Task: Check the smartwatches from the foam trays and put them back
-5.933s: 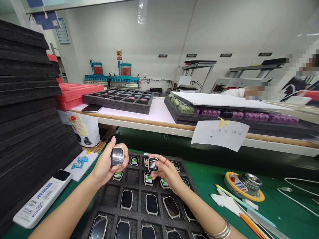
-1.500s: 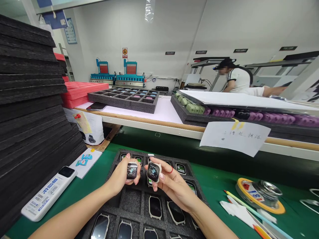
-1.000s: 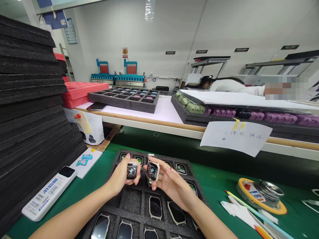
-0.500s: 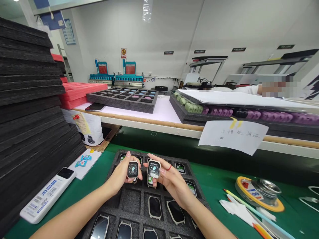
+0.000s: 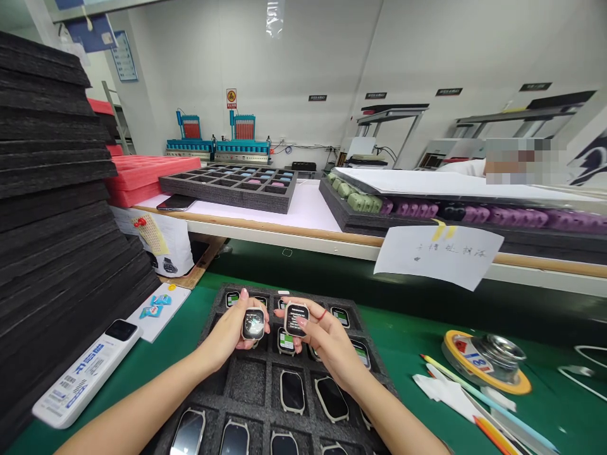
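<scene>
My left hand (image 5: pixel 232 328) is closed round a smartwatch body (image 5: pixel 253 323) whose lit screen shows a dial. In my right hand (image 5: pixel 327 341) is a second watch (image 5: pixel 296 318), gripped by its edges, with a text menu on its screen and the thumb on the glass. Both watches hang side by side, apart, above a black foam tray (image 5: pixel 246 382). More strapless watches lie in the tray's compartments, among them a dark-screened one (image 5: pixel 292 392) and one with a green and white screen (image 5: pixel 286 341).
Left stand stacked black foam sheets (image 5: pixel 52 189) and a white boxy device (image 5: pixel 85 373). At right lie a yellow-rimmed tape roll (image 5: pixel 488 360) and pens (image 5: pixel 493 401). A shelf (image 5: pixel 308 243) behind carries foam trays; a person's blurred arm shows beyond it.
The screen in my right hand has gone from a dial to a text menu, and my right thumb has moved onto it. The view has shifted slightly.
</scene>
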### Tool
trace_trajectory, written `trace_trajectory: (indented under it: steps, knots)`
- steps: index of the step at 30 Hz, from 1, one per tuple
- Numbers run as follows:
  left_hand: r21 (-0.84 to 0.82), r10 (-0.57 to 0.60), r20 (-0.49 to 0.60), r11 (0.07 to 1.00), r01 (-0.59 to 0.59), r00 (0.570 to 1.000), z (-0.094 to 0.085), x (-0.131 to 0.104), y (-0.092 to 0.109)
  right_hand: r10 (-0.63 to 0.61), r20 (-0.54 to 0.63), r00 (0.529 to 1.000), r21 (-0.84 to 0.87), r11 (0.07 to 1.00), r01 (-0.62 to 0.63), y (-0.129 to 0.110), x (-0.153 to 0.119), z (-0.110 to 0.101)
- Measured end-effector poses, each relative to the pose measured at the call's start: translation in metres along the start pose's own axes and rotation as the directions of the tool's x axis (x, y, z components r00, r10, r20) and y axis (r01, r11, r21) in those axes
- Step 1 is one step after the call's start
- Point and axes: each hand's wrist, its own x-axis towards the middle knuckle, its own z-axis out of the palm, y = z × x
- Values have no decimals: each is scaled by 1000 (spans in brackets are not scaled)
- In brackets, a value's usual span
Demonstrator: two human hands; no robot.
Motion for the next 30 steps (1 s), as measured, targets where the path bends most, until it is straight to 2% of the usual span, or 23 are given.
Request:
trace_trajectory:
  steps: [7, 16, 21, 27, 30]
  knots:
    - [-6, 9, 43, 1000, -9, 999, -3, 1, 0, 3, -2, 1000, 32, 999, -3, -3, -1, 3]
    - [-12, 85, 224, 996, -85, 971, -12, -4, 6, -4, -12, 1000, 44, 999, 5, -3, -1, 3]
    - [56, 84, 211, 994, -98, 974, -12, -3, 4, -1, -7, 1000, 41, 999, 1, -3, -2, 4]
    - [-61, 82, 246, 996, -69, 966, -13, -3, 9, -11, 18, 1000, 10, 1000, 11, -2, -2, 3]
    - [-34, 72, 246, 997, -65, 967, -16, -6, 10, -23, 35, 999, -79, 997, 26, 2, -3, 4]
